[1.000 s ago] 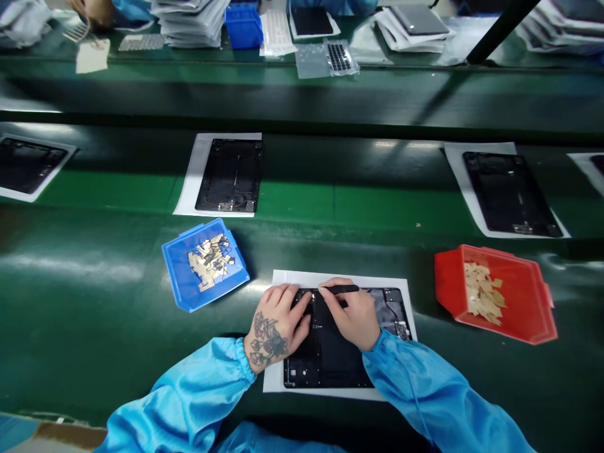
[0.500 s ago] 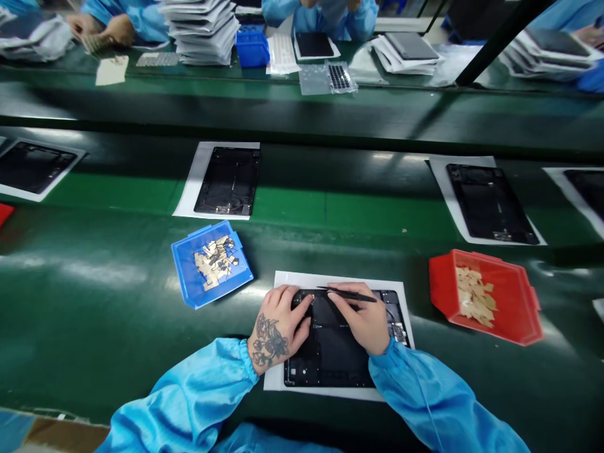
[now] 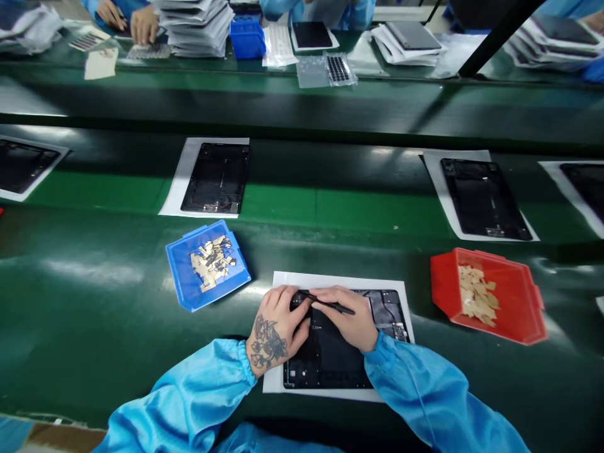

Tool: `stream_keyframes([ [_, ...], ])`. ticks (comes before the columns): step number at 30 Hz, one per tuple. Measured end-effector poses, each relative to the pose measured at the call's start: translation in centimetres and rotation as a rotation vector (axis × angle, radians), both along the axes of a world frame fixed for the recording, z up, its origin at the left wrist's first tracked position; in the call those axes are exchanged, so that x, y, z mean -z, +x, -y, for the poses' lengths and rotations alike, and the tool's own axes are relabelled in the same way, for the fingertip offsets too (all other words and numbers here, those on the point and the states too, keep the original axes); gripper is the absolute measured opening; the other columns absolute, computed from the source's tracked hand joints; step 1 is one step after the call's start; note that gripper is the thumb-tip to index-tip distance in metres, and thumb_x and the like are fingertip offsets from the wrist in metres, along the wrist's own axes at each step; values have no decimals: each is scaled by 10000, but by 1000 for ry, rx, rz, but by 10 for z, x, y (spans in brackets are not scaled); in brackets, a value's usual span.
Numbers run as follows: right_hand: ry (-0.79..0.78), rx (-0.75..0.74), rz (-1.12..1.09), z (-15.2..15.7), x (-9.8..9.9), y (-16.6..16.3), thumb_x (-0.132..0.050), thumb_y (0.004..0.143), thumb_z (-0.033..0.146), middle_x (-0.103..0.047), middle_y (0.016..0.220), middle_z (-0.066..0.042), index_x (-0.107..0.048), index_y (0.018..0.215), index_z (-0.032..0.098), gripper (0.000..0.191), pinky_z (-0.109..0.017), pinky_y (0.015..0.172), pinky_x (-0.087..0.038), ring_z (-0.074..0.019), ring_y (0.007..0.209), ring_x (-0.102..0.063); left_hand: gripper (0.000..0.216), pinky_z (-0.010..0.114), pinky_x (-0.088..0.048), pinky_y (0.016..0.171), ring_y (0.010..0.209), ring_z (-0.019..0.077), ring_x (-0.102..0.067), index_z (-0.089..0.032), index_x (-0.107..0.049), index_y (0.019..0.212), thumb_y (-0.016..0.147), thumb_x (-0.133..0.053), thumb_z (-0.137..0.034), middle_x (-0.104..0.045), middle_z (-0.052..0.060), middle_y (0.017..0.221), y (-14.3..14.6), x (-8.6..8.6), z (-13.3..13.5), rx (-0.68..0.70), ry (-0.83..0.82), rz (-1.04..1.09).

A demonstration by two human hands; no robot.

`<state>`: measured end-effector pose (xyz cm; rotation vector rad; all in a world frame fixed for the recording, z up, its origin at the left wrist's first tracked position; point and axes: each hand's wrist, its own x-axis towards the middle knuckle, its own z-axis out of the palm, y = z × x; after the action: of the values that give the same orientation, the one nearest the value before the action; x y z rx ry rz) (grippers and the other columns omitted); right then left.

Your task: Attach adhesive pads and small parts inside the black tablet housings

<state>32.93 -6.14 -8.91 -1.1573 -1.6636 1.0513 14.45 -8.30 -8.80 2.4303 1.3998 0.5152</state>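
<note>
In the head view, an opened black tablet housing (image 3: 337, 362) lies on a white sheet (image 3: 340, 280) in front of me. My left hand (image 3: 280, 327) rests over its upper left corner, with thumb and forefinger apart on the housing. My right hand (image 3: 346, 314) pinches dark tweezers (image 3: 340, 308), held at a low slant above the housing. The tweezer tips reach the upper left corner beside my left fingers. Whatever is at the tips is too small to make out. Small parts and a cable show along the housing's right end.
A blue bin (image 3: 182, 267) with small pale and dark pieces stands to the left. A red bin (image 3: 519, 302) with tan pieces stands to the right. More housings on sheets, one left of centre (image 3: 217, 176) and another at right (image 3: 486, 198), lie beyond. Co-workers' hands (image 3: 144, 25) work across the bench.
My right hand has moved left with the tweezers, bringing their tips to my left fingers. My left hand stays in place. The far housings have shifted slightly left in view.
</note>
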Motion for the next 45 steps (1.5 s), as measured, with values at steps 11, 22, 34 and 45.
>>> stream_keyframes([
  [11, -210, 284, -29, -11, -16, 25, -458, 934, 377, -682, 864, -47, -641, 828, 194, 279, -314, 738, -544, -179, 789, -661, 426, 490, -426, 900, 1094, 293, -459, -189, -542, 1229, 815, -524, -285, -504, 139, 1168, -1, 2, -1, -11, -31, 74],
  [22, -23, -139, 821, -34, -2, 76, -437, 897, 464, -636, 990, -55, -622, 1009, 251, 303, -323, 646, -542, -211, 766, -665, 428, 468, -436, 922, 1122, 272, -465, -155, -533, 1213, 806, -525, -286, -505, 146, 1201, -7, 1, -2, -45, -23, 136],
  [34, 147, -232, 1046, -53, -26, 79, -354, 942, 408, -661, 808, -29, -575, 886, 247, 279, -306, 582, -468, -208, 640, -644, 500, 554, -381, 1010, 1259, 330, -404, -64, -443, 1272, 806, -500, -235, -469, 223, 1296, -8, 4, 3, 19, 268, 195],
  [45, 410, 68, 1146, -280, -101, 53, -599, 861, 324, -617, 1199, -113, -608, 1161, 174, 336, -307, 736, -452, -249, 963, -625, 519, 550, -415, 1000, 1273, 292, -415, -100, -415, 1310, 794, -471, -98, -517, 200, 1254, -10, 5, 4, 138, 328, 270],
])
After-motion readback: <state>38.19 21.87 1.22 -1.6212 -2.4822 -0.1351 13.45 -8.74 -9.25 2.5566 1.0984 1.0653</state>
